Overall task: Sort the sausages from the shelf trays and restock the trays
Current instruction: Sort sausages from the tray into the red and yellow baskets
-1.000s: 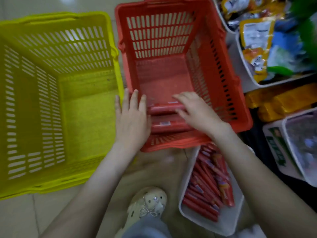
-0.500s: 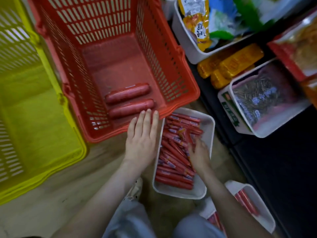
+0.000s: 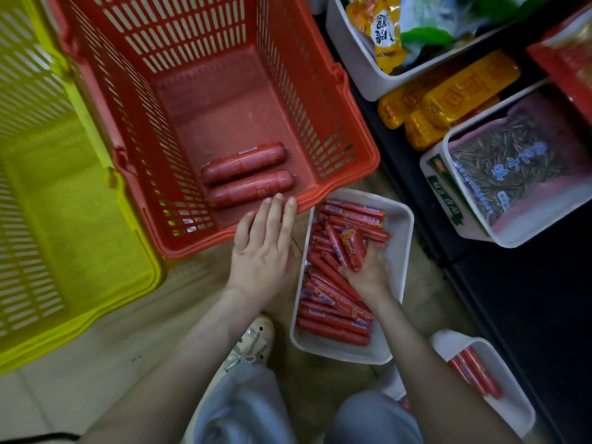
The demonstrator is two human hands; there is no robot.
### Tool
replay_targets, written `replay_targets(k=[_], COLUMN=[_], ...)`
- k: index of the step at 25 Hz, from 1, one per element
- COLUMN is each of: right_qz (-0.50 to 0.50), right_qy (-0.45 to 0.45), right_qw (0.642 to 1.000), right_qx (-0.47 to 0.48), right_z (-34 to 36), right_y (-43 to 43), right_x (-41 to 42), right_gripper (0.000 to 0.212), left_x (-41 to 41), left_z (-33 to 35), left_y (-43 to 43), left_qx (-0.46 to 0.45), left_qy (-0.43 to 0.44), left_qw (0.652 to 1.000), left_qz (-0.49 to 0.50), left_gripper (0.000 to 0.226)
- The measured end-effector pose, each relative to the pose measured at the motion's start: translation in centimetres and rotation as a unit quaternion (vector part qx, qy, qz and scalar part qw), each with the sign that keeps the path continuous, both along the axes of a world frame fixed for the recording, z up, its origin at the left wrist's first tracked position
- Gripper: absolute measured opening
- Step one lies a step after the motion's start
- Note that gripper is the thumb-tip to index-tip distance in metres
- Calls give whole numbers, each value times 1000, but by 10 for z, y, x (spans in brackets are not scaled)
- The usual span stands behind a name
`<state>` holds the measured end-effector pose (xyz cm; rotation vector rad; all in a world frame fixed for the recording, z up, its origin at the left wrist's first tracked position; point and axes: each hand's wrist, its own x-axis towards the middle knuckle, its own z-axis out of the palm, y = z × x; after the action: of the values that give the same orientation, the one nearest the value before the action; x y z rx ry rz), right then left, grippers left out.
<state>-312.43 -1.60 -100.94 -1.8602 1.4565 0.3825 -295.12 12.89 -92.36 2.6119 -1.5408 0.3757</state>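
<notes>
Red stock sorting is only just getting going, I reckon.
Right hand (image 3: pixel 368 274) is curling round a few thin sausages (image 3: pixel 350 251) in the white tray (image 3: pixel 404 251). Left hand (image 3: pixel 261 251) is lying flat with straight fingers, gripping nothing, fingertips at the red basket (image 3: pixel 320 91) rim. Two thick sausages (image 3: pixel 248 174) are sitting in that basket and the yellow basket (image 3: pixel 64 219) is showing none. Most of the tray is waiting, and the second tray (image 3: pixel 519 405) is holding a few. Restocking is not yet starting.

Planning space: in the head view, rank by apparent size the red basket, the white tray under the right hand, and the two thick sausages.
red basket
white tray
thick sausages, the two alike, left unranked
</notes>
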Motion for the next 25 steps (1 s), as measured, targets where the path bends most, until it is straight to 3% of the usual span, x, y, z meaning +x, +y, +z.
replay_targets(k=[4,8,12,16,19,22,25], right_qz=[-5,-12,31,210,323,447,598], right_qy=[-59,-158,-270,-406,-461,-394,-183], right_qw=[998,987,962,890,825,798,778], right_qx=[-12,-17,25,-6,-55,-89,-56], right_z=[2,39,118,216,235,197,134], right_y=[-6,-4,5,11,7,2,6], right_x=[-6,-1,28,93,161,229,267], right_gripper=[51,60,65,58,60,64,66], left_x=[2,14,55,111,136,139,139], left_z=[10,36,62,71,58,41,36], left_y=[2,10,33,58,69,72,75], left_qx=[10,-6,-42,19,62,36,6], left_qy=[45,100,81,71,119,181,206], left_qw=[999,994,988,972,964,958,954], left_qz=[-2,37,123,221,231,219,216], left_gripper=[74,64,59,73,87,90,92])
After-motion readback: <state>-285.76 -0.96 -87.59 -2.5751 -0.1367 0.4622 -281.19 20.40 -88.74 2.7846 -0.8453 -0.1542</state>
